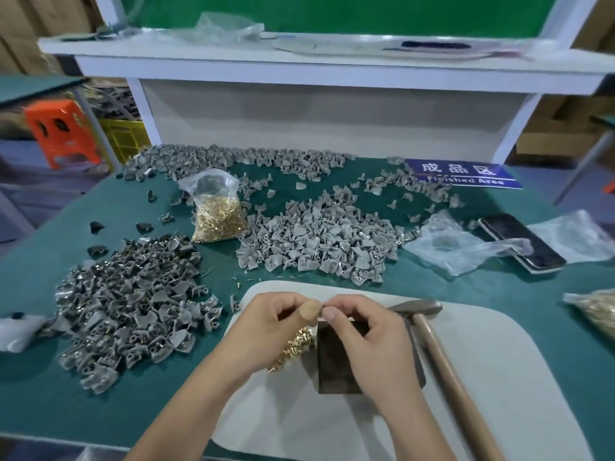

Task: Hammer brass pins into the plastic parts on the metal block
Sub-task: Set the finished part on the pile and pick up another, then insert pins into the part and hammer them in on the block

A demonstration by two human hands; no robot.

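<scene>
Both hands (319, 324) pinching something too small to identify, metal block (336, 361) half hidden

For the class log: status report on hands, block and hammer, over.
Left hand and right hand pinching something small above metal block. Loose brass pins beside block. Hammer idle, right of block.

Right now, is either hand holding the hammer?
No. The hammer lies on the white mat beside the right hand; both hands pinch something small above the metal block.
</scene>
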